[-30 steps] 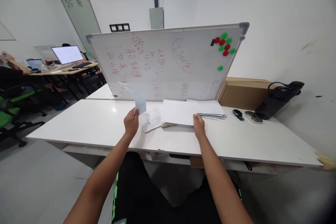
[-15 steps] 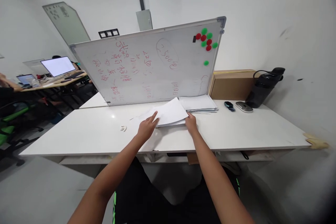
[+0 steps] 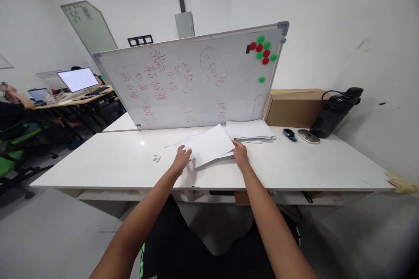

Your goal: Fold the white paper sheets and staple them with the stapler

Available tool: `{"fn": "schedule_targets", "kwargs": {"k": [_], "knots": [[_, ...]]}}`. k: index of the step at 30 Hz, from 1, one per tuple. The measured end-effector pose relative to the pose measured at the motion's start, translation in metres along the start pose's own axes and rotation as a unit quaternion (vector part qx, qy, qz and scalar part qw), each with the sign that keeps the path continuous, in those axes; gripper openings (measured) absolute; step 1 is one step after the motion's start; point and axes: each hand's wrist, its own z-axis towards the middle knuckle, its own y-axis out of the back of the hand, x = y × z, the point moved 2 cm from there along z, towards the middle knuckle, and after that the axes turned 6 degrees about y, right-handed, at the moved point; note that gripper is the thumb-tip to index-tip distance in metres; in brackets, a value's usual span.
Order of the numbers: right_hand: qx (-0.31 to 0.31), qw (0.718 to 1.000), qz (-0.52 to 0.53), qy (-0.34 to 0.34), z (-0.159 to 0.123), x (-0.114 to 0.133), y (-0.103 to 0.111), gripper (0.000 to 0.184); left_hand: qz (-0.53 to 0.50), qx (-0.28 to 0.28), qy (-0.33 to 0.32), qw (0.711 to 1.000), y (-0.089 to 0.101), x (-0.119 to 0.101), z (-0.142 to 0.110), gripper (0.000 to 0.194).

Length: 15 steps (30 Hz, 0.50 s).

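Note:
White paper sheets (image 3: 212, 144) lie at a slant over the desk in front of me, the nearest corner pointing down toward the front edge. My right hand (image 3: 240, 153) pinches their right side between thumb and fingers. Just left of the sheets is my left hand (image 3: 182, 159), thumb and fingers apart; whether it touches the paper's left edge I cannot tell. Behind my right hand sits a stack of paper (image 3: 250, 130) against the whiteboard. A small white curved object (image 3: 156, 158) lies left of my left hand.
A whiteboard (image 3: 183, 91) with red writing and round magnets leans across the desk (image 3: 111, 161). To the right stand a cardboard box (image 3: 293, 109), a watch (image 3: 290, 134), a mouse (image 3: 308, 136) and a black bottle (image 3: 337, 113). A person (image 3: 15, 100) sits at far left.
My left hand has moved off the top of the paper to its left side. The sheets have swung, with their left end nearer to me. My right hand keeps its hold.

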Motion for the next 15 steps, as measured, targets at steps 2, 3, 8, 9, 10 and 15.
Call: {"fn": "schedule_targets", "kwargs": {"k": [2,3,8,9,10,15], "knots": [[0.003,1.0,-0.006,-0.001,-0.001,0.0,0.0,0.031,-0.046,0.032,0.03,0.998,-0.005,-0.001,-0.006,0.066],[0.004,1.0,-0.01,-0.002,-0.001,0.0,0.0,0.033,-0.056,0.035,0.03,0.997,-0.007,-0.002,-0.009,0.07],[0.032,0.999,-0.031,0.01,-0.005,-0.001,-0.003,0.04,-0.006,-0.026,-0.026,0.999,-0.009,0.006,-0.016,0.084],[0.033,0.999,-0.036,0.015,-0.005,0.0,-0.003,0.041,0.006,-0.033,-0.035,0.999,-0.01,0.01,-0.015,0.083],[0.032,0.998,-0.041,0.017,-0.005,0.0,-0.004,0.04,0.013,-0.037,-0.04,0.998,-0.011,0.016,-0.015,0.08],[0.038,0.998,-0.042,0.013,-0.006,0.002,-0.004,0.037,0.007,-0.077,-0.102,0.992,-0.021,0.038,-0.02,0.07]]}}
